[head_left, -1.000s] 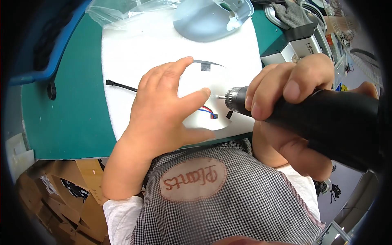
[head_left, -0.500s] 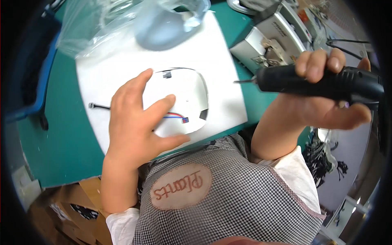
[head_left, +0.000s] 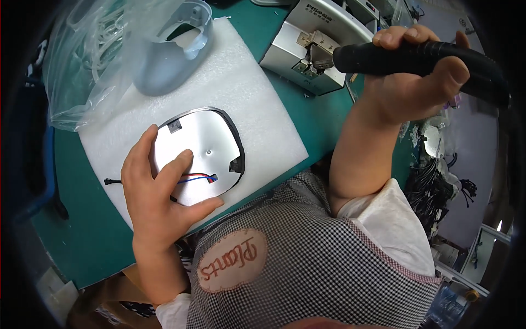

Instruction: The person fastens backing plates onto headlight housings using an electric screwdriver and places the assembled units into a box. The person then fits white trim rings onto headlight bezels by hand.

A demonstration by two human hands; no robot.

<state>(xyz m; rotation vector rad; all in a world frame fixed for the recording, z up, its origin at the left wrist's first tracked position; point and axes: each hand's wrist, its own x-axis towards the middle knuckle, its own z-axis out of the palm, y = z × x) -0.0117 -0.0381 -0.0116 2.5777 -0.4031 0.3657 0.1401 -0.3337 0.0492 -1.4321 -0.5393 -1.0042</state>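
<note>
Plastic wrapping (head_left: 76, 82) lies beyond the left hand (head_left: 150, 200), whose fingers are spread across the left side of a silver plate (head_left: 197, 131), red and blue wires (head_left: 193, 177) showing between thumb and index finger. Ahead of these fingers sits a light-blue shell (head_left: 164, 68), and white foam (head_left: 266, 129) extends rightward from them under the plate. A white machine (head_left: 282, 52) stands left of the right hand (head_left: 405, 96), whose fingers wrap around a black power tool (head_left: 364, 59).

Checked apron (head_left: 307, 241): pale oval patch (head_left: 232, 261), one word in red letters. Boxy white machine (head_left: 285, 45): dark lettering near top edge, smaller characters beneath.
</note>
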